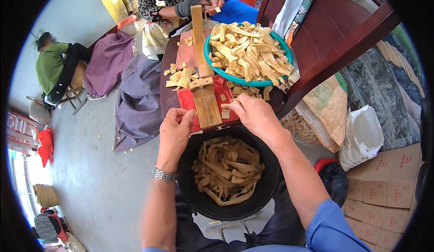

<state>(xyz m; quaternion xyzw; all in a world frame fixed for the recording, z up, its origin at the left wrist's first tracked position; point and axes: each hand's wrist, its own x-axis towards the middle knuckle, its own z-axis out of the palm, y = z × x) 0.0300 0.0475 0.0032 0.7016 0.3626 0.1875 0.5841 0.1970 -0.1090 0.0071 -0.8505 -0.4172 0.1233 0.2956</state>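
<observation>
My right hand (251, 116) pinches a short pale yellow dried piece (228, 106) beside a wooden board with a crossblock (205, 105), which lies on red cloth (184, 99) on a dark chair seat. My left hand (175, 128) is closed at the board's left side; whatever is between its fingertips is too small to name. Small cut pieces (183, 78) lie around the board. Behind them, a teal basin (208, 54) is heaped with pale yellow strips (248, 51). Below my hands, a black bucket (185, 179) holds long, limp brown strips (226, 168).
A co-worker's hands (216, 1) are beyond the chair; another person (54, 67) sits by the left wall. The chair back (330, 39) rises at right, with a white sack (361, 134) and cardboard boxes (379, 184) beyond. Purple-grey cloths (135, 103) lie on the floor at left.
</observation>
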